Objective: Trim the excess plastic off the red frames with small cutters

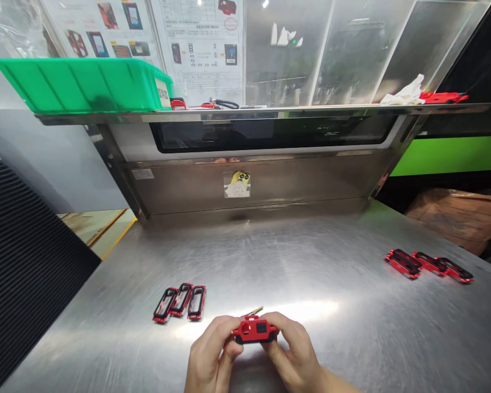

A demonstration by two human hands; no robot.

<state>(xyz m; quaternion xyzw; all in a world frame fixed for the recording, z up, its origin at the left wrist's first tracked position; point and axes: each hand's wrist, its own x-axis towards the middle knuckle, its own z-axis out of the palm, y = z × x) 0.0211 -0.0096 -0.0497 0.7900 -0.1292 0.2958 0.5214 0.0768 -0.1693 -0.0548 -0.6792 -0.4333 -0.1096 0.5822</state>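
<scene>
Both hands hold one small red-and-black frame part (pixel 254 330) just above the steel worktop (pixel 294 262), near its front edge. My left hand (pixel 210 352) pinches its left end and my right hand (pixel 297 349) grips its right end. A thin yellowish stick (pixel 254 312) pokes out just behind the part. Three similar red frames (pixel 180 302) lie side by side on the worktop to the left of my hands. Another three red frames (pixel 429 265) lie in a row at the far right.
A green plastic bin (pixel 82 84) sits on a raised shelf at the back left, with a white cloth (pixel 405 94) and a red part (pixel 444 97) at the shelf's right. Instruction sheets (pixel 204 43) hang behind. A black ribbed mat (pixel 20 262) borders the left side.
</scene>
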